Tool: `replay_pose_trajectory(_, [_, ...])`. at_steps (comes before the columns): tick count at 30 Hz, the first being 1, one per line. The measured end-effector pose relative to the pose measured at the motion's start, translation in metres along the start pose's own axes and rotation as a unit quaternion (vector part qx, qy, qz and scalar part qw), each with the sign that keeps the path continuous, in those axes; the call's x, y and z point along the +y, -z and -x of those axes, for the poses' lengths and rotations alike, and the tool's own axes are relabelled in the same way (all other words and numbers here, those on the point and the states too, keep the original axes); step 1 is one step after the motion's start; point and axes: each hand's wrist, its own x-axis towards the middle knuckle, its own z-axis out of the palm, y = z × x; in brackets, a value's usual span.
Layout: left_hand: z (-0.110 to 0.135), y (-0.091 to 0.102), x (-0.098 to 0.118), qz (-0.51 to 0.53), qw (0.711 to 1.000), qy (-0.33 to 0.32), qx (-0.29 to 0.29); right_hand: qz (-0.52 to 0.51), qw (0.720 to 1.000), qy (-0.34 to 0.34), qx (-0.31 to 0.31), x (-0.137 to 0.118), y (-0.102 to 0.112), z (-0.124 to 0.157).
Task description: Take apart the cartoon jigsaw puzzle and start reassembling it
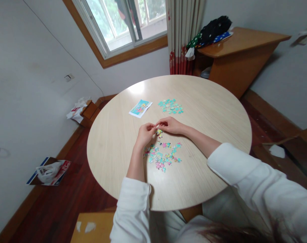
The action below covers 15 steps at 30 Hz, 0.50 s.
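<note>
My left hand [146, 133] and my right hand [171, 125] meet near the middle of the round table, fingertips pinched close together. Between and just below them is a small cluster of yellowish jigsaw puzzle pieces [159, 133], partly hidden by the fingers. Both hands grip at this cluster's upper edge; the exact piece in each is too small to make out. Closer to me lies a loose spread of pink, teal and yellow puzzle pieces [162, 156]. Beyond my right hand is a pile of mostly teal pieces [171, 106]. A printed picture card [140, 108] lies beyond my left hand.
The round wooden table [209, 111] has a curved edge all round. A wooden desk [244, 40] with dark dotted cloth [215, 30] stands at the back right, beside a curtain [182, 37]. On the floor at left lies a plastic bag [49, 171]. A stool [92, 229] sits at lower left.
</note>
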Motion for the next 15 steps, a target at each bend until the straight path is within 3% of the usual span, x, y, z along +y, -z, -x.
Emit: replay_pose_trajectory(15, [0.0002, 0.0016, 0.0022, -0.009, 1.000, 0.003, 0.001, 0.015, 1.000, -0.002, 0.000, 0.0007, 0.0003, -0.0001])
